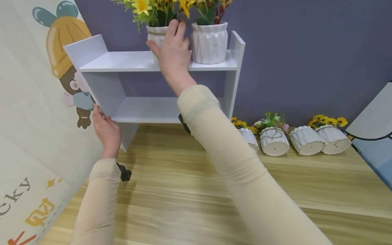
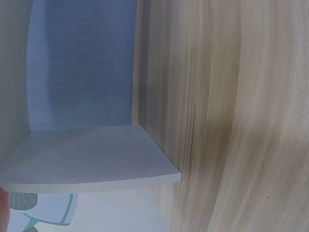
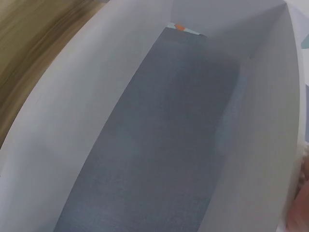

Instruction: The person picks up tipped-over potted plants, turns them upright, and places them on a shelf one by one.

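A white two-tier shelf (image 1: 128, 61) stands against the dark wall. My right hand (image 1: 176, 51) is at its top board and grips a white ribbed flower pot (image 1: 153, 34) with twine round it and yellow flowers (image 1: 142, 6); part of the pot is hidden behind the hand. Close by on its right stands a second white flower pot (image 1: 209, 44). My left hand (image 1: 107, 131) holds the shelf's left side panel low down, fingers along its outer face. In the left wrist view that panel (image 2: 91, 159) shows, with only a sliver of the hand at the edge.
Several white flower pots lie on their sides on the wooden table (image 1: 171, 190) to the right, among them a twine-tied pot (image 1: 274, 141). A cartoon-printed white cloth (image 1: 27, 129) hangs on the left, near the shelf. The shelf's lower board (image 1: 147, 109) runs under the right arm.
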The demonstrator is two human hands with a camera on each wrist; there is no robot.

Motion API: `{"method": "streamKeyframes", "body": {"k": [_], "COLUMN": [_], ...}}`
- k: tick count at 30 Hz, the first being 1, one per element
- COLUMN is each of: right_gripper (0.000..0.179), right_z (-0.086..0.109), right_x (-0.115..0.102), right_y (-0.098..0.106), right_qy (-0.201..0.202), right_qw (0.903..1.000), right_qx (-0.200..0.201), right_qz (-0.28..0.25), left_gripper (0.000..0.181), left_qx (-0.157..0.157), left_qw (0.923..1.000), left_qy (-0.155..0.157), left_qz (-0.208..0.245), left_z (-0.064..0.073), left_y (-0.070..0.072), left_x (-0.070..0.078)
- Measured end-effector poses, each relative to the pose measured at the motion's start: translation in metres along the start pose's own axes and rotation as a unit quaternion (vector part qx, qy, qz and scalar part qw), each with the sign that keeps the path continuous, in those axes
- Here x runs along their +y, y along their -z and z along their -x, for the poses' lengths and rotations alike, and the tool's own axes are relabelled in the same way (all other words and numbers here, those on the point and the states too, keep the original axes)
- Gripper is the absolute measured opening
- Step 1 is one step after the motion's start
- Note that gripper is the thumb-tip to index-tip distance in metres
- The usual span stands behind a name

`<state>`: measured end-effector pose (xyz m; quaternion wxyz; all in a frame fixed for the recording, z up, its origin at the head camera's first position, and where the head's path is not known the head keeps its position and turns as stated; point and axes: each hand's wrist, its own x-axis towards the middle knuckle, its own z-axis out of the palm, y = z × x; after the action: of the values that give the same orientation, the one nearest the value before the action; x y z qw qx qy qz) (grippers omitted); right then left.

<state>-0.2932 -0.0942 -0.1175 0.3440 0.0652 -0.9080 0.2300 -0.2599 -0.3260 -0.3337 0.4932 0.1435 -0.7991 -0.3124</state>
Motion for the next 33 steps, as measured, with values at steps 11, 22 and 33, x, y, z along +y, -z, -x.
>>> {"method": "streamKeyframes", "body": {"k": [11, 22, 33], "right_gripper": [0.089, 0.081, 0.081], "right_z": [0.005, 0.011, 0.008], "right_x": [0.002, 0.003, 0.004], "right_y": [0.001, -0.001, -0.003], "right_qy": [0.012, 0.019, 0.039], "right_qw": [0.9987, 0.9979, 0.9991], "right_qx": [-0.013, -0.04, -0.004], "right_qz": [-0.047, -0.046, -0.016], "left_gripper": [0.046, 0.048, 0.047], "left_qx": [0.004, -0.011, 0.005], "left_qw": [1.0, 0.9998, 1.0], "left_qy": [-0.001, 0.018, -0.005], "left_qz": [0.003, 0.001, -0.001], "left_z": [0.001, 0.005, 0.001], "left_y": [0.001, 0.001, -0.001], "left_x": [0.001, 0.0, 0.002]}}
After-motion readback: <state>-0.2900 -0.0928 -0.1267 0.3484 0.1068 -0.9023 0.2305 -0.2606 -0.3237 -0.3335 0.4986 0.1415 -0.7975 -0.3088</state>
